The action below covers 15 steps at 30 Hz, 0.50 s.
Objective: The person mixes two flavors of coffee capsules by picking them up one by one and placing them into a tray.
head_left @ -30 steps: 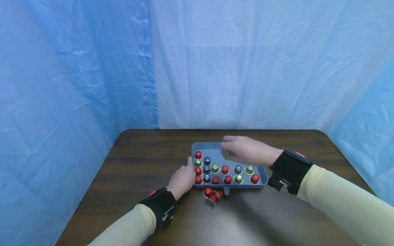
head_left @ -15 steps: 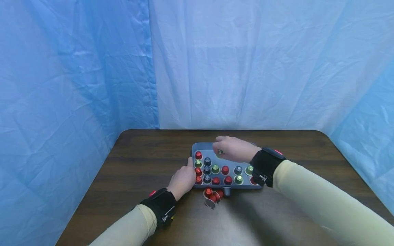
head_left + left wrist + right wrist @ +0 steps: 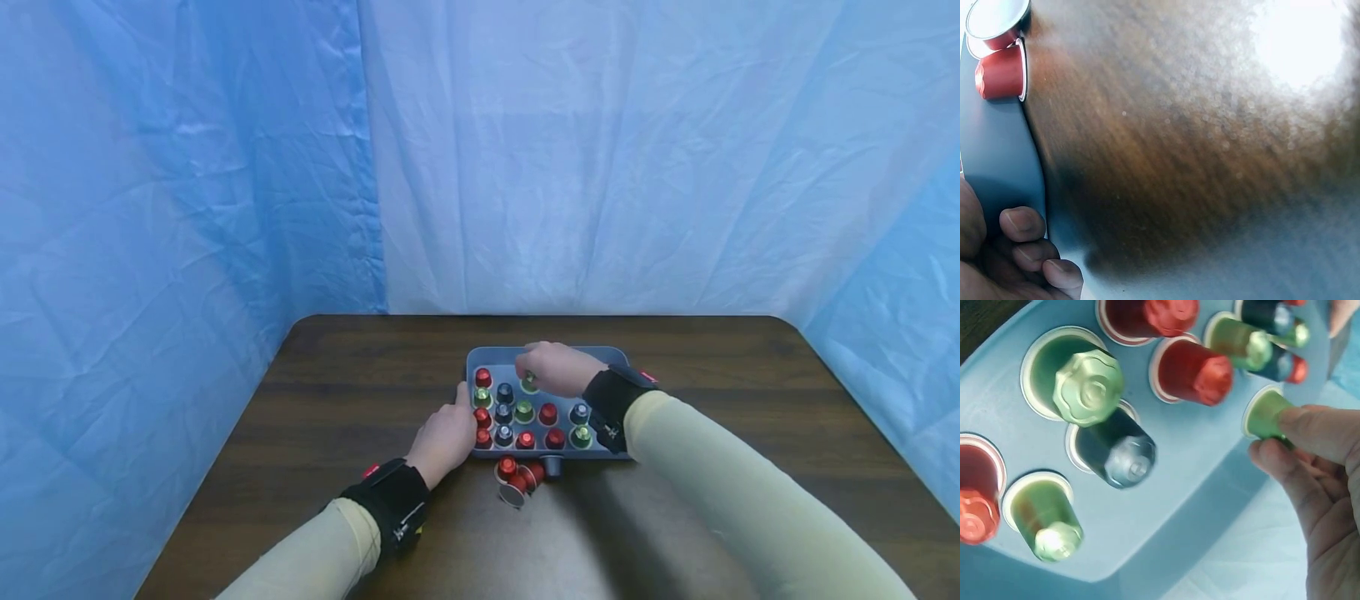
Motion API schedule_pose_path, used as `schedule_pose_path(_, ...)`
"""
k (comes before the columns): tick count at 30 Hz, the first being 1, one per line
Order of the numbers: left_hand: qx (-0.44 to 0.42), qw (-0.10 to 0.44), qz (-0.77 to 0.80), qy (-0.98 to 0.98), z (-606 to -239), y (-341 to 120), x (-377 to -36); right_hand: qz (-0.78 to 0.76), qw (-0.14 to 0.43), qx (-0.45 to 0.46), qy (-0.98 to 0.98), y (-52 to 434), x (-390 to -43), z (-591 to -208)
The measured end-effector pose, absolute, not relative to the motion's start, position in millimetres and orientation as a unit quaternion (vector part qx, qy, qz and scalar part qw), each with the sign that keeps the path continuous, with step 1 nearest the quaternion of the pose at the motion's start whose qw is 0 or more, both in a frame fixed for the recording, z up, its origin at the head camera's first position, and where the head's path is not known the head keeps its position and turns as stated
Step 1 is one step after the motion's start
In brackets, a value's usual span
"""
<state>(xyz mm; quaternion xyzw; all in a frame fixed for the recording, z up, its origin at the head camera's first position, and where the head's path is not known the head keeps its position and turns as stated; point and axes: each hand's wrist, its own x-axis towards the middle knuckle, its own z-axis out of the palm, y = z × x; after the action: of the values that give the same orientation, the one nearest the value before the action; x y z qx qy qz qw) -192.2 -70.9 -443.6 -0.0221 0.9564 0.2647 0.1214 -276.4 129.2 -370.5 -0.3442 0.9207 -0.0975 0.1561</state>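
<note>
A grey-blue tray (image 3: 613, 357) holds red, green and dark blue coffee capsules standing upside down in rough rows. My left hand (image 3: 444, 440) grips the tray's left edge; in the left wrist view, curled fingertips (image 3: 1022, 225) lie against its wall. My right hand (image 3: 555, 368) is over the back part of the tray. Between thumb and fingers it pinches a green coffee capsule (image 3: 1266, 414), whose rim is right at the tray floor. That capsule is just right of the dark blue capsule (image 3: 506, 392) at the back of the second column.
Several loose red capsules (image 3: 517, 482) lie on the dark wooden table (image 3: 360, 367) against the tray's front side. A short grey stub (image 3: 552, 466) juts from the tray's front. Blue sheets (image 3: 187, 208) hang around the table.
My right hand has moved left and lowered with the green capsule toward the tray floor beside the dark blue column. My left hand stays on the tray's edge.
</note>
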Motion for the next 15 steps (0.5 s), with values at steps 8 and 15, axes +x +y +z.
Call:
schedule_pose_path(8, -0.029, 0.129, 0.273, 0.953, -442, -72, -190, -0.087, 0.183, -0.313, 0.928, 123, -280, -389)
schedule_pose_path(15, -0.041, 0.138, 0.286, 0.947, -442, -73, -190, -0.080, 0.196, -0.301, 0.930, 121, -280, -399)
